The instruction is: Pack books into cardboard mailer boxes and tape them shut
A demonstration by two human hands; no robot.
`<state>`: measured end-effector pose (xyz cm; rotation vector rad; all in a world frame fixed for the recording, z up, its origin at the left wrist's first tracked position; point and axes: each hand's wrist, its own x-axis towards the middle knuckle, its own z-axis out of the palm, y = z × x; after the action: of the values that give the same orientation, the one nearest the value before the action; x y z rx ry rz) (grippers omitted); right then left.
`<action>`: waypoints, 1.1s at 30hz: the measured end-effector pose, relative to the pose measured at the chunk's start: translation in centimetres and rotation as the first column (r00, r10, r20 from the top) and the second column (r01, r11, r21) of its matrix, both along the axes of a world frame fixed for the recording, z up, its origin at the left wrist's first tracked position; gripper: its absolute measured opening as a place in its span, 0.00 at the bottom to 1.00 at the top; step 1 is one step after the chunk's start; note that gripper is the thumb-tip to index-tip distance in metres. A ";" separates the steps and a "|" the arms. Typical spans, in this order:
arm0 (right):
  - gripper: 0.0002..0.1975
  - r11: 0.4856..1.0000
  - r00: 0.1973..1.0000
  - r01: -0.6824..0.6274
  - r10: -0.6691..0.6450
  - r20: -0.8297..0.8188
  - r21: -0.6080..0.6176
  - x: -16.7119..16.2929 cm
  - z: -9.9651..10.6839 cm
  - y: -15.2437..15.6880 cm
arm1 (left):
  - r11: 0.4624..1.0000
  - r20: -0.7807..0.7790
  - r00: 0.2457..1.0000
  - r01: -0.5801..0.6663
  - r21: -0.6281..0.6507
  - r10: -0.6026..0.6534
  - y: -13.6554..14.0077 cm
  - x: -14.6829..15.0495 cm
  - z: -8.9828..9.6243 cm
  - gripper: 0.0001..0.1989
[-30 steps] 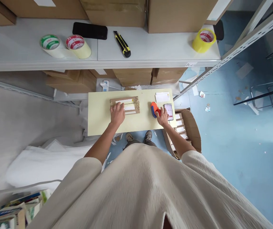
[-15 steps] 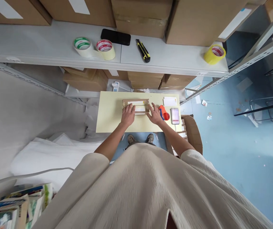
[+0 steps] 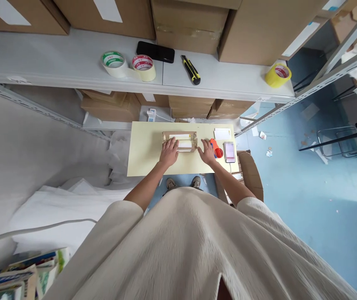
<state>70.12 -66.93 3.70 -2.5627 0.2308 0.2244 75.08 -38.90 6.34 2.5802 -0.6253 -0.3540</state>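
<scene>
On the middle of the pale yellow table [image 3: 147, 163], a cardboard box [image 3: 185, 139] with white labels is placed. Its left part is covered by the left hand [image 3: 168, 153], whose fingers are laid over the top, stretched and not closed around it. The right hand [image 3: 207, 154] is held with loose fingers, without any grip, between the box and an orange and red tool [image 3: 218, 151]; whether this tool is touched cannot be told. Farther right, a phone [image 3: 229, 152] is seen.

Right hand [image 3: 207, 154] back from box [image 3: 185, 144], nearer dispenser [image 3: 217, 150]
</scene>
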 end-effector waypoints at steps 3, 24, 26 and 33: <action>0.33 0.977 0.978 0.207 -0.209 -0.020 -0.059 -1.5 -1.2 -2.6 | 1.000 -0.004 1.000 -0.010 0.005 0.010 -0.2 0.0 0.3 0.39; 0.20 0.945 0.912 0.274 -0.315 -0.263 -0.181 -2.0 0.2 -6.3 | 0.997 -0.009 1.000 0.025 0.067 -0.024 -2.1 -0.5 0.2 0.44; 0.20 0.937 0.911 0.316 -0.344 -0.227 -0.151 -1.6 1.1 -6.7 | 0.998 -0.005 1.000 0.026 0.050 -0.026 -2.3 -0.5 0.0 0.42; 0.17 0.913 0.921 0.388 -0.379 -0.092 0.123 1.6 4.7 -9.0 | 1.000 0.009 0.999 0.030 -0.001 -0.030 -2.6 -0.4 -0.7 0.39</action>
<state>71.76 -75.93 8.36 -2.3153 0.7106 0.1681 74.63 -41.47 5.66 2.5747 -0.6684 -0.3518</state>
